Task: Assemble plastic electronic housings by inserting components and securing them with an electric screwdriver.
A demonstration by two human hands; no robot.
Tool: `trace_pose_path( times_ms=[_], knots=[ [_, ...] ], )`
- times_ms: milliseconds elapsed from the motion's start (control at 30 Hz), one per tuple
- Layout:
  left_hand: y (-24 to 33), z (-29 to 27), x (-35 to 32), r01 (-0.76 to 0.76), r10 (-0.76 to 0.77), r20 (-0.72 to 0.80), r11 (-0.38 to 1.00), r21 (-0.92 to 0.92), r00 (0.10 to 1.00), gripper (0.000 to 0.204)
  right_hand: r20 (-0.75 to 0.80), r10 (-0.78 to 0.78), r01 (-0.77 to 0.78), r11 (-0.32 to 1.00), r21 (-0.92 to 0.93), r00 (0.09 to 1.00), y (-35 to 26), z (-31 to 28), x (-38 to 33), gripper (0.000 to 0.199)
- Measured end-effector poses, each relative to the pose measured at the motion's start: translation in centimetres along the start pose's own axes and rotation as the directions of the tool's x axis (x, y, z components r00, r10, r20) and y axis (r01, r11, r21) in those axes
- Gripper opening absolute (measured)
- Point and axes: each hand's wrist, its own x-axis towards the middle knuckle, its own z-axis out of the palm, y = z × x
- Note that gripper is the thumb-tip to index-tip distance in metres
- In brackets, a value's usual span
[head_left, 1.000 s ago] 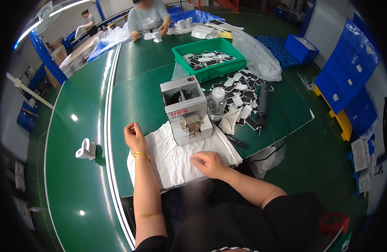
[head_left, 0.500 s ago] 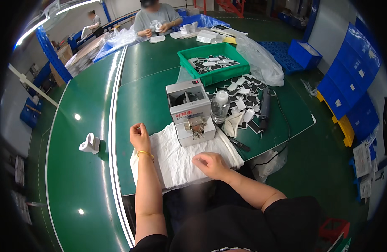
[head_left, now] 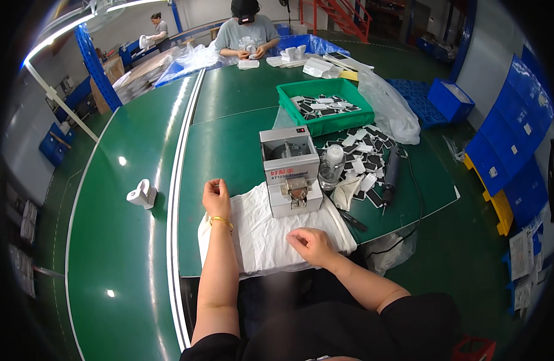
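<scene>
My left hand (head_left: 217, 200) is above the left edge of a folded white cloth (head_left: 271, 240), its fingers curled together and nothing showing in them. My right hand (head_left: 312, 245) is loosely closed over the cloth's right part, with nothing visible in it either. Between and beyond them stands a boxy light-grey screw feeder (head_left: 292, 171) with a metal fitting on its front, touched by neither hand. Just right of it are a clear bottle (head_left: 332, 167) with a white cap, a crumpled whitish piece of cloth or bag (head_left: 347, 191) and a slim black tool (head_left: 352, 221).
An electric screwdriver (head_left: 391, 177) with a cord lies at right, beside a heap of small black and white plates (head_left: 367, 153). More fill a green bin (head_left: 325, 124). A white moulded part (head_left: 142, 195) stands on the green conveyor (head_left: 120, 240). Across the table, a co-worker (head_left: 248, 36) handles something white.
My view has tilted up and shifted left, so everything appears lower and further right. My hands keep nearly the same pose over the cloth. The co-worker's hands have come closer together.
</scene>
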Motion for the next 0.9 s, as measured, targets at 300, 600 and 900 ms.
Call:
trace_pose_path(
  times_ms=[300, 600, 900],
  knots=[
    [0.12, -0.08, -0.05, -0.004, 0.004, 0.007, 1.000, 0.020, 1.000, 0.018, 0.021, 0.019, -0.019, 1.000, 0.022, 1.000, -0.07, -0.01, 0.02, 0.017],
    [0.15, -0.14, -0.19, 0.001, -0.002, 0.032, 1.000, 0.019, 0.999, 0.017, 0.017, -0.018, 0.018, 1.000, 0.012, 1.000, 0.16, -0.07, -0.04, 0.016],
    [0.49, -0.19, 0.01, 0.009, -0.010, 0.037, 1.000, 0.023, 0.999, 0.017, 0.038, -0.033, 0.033, 0.999, -0.016, 0.999, 0.11, -0.17, 0.52, 0.017]
  ],
)
